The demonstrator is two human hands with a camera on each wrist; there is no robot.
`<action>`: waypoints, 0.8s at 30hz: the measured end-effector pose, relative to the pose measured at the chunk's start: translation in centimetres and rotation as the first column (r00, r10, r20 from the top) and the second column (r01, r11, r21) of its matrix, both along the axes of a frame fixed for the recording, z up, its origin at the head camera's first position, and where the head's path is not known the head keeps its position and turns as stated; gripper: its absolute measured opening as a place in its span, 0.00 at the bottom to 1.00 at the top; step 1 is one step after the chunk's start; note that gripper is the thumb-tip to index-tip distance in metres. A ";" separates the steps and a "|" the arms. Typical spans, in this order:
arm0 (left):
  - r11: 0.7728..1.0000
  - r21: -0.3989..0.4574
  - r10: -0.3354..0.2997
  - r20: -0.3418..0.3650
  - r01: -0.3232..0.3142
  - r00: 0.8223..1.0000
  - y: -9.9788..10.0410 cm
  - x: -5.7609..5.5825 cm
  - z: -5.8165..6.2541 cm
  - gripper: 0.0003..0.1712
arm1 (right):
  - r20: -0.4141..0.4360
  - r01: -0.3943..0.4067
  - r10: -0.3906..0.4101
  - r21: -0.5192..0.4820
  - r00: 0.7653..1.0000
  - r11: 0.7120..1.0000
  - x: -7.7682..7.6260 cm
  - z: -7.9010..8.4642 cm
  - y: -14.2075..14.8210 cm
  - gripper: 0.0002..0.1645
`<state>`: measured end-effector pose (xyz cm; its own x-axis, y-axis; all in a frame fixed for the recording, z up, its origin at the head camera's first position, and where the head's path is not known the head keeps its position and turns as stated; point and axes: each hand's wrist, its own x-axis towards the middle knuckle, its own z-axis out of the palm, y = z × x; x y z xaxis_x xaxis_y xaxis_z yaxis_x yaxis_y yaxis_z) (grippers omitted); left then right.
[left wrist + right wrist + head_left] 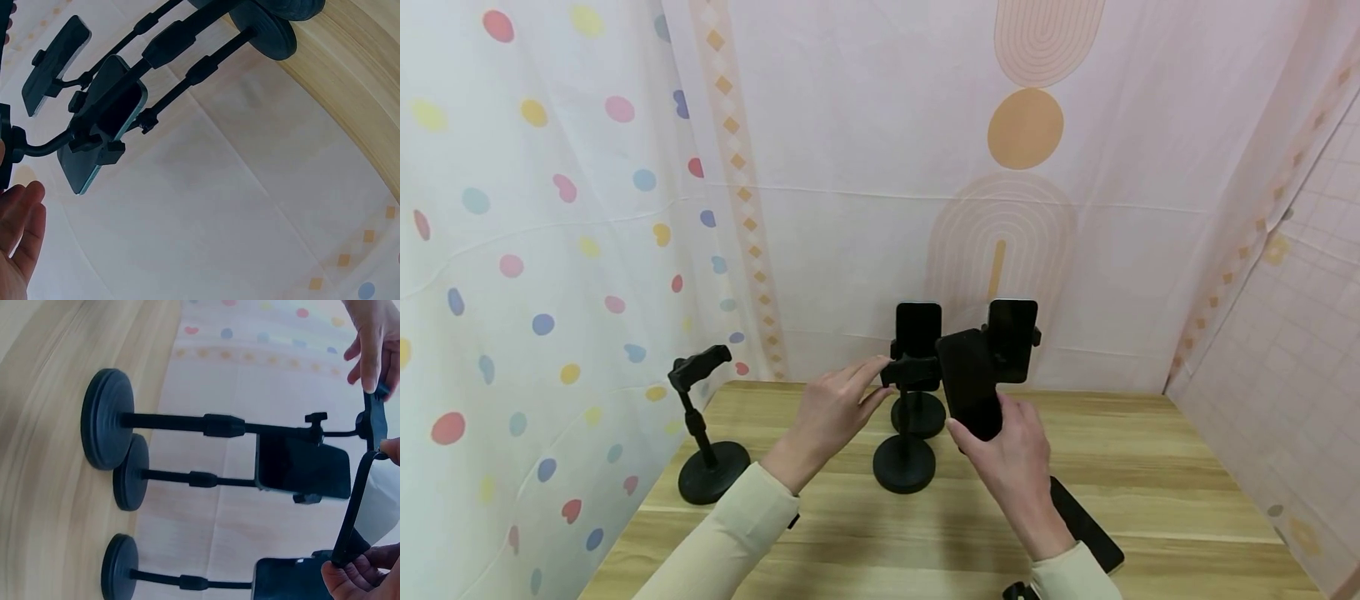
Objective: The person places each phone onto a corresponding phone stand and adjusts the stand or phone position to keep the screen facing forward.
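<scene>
In the head view my left hand [835, 408] pinches the left end of the clamp [913, 370] on a black phone stand [904, 467], which stands upright on the table. My right hand [1013, 458] grips a black smartphone [968, 379] by its lower part, tilted, its top close to the clamp's right end. From the right wrist, this phone [353, 509] shows nearly edge-on, held between thumb and fingers, one end right at the clamp [375, 422]. The left wrist view shows only some fingers [28, 228] of my left hand at its edge.
Behind are two stands holding phones, one phone [919, 321] straight behind and another [1013, 333] to the right. A phone-less stand [711, 471] is at the left. Another black phone [1086, 529] lies by my right forearm on the wooden table [1195, 500]. Curtains [850, 250] enclose the table.
</scene>
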<state>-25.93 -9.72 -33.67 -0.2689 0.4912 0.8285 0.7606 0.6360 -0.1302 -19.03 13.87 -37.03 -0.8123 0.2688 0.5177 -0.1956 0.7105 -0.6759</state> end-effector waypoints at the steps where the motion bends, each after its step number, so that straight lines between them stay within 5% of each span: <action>1: 1.000 -0.001 0.001 0.001 -0.001 1.000 0.0 0.1 0.1 0.25 | -0.006 -0.008 0.008 -0.006 1.000 1.000 0.0 0.1 -0.2 0.42; 24: 1.000 -0.015 0.004 0.004 -0.004 1.000 0.2 0.0 0.1 0.22 | -0.096 -0.123 0.121 -0.024 0.988 0.992 0.1 0.9 -4.8 0.40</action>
<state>-25.98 -9.50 -33.54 -0.2742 0.5029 0.8197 0.7588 0.6368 -0.1368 -18.91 9.06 -36.17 -0.7880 0.1869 0.5867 -0.3434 0.6575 -0.6707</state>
